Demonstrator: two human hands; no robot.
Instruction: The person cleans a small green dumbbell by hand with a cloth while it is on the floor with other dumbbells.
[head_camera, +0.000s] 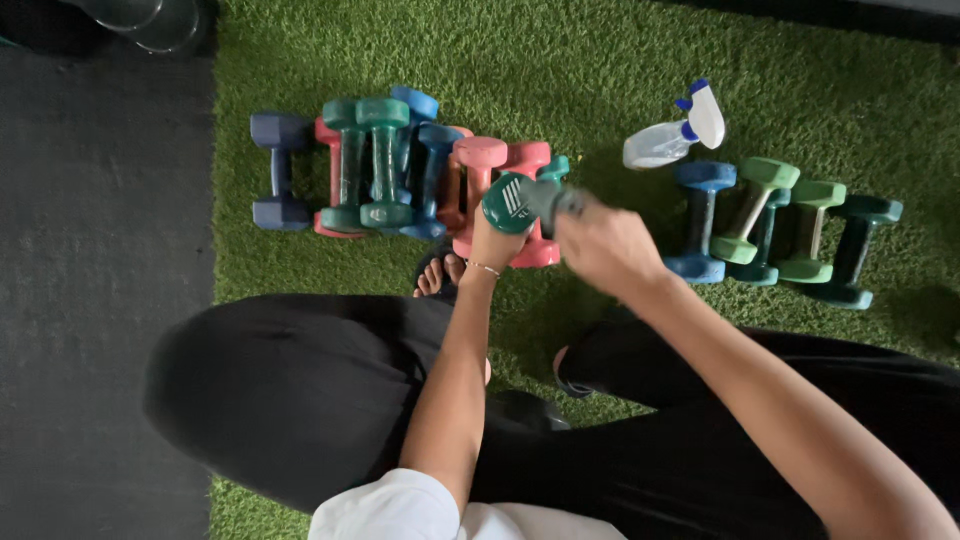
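The dark green dumbbell (525, 200) is held above the green artificial turf (600, 60), its long axis running roughly left to right, with one round end cap facing the camera on the left. The left hand (492, 245) supports it from beneath at that end, fingers curled up under the head. The right hand (605, 245) is wrapped around the handle, fingers closed on it.

On the turf behind it, toward the left edge beside the dark rubber floor (100, 250), lies a tight cluster of about eight dumbbells (385, 165) in navy, red, teal, blue and pink; some overlap, so the count is unsure. To the right lies a row of four dumbbells (775, 225): one blue, two light green, one dark teal. All have hexagonal coated heads and lie with their handles pointing away from the person. One white spray bottle (675, 135) with a blue trigger lies on its side just behind that row.
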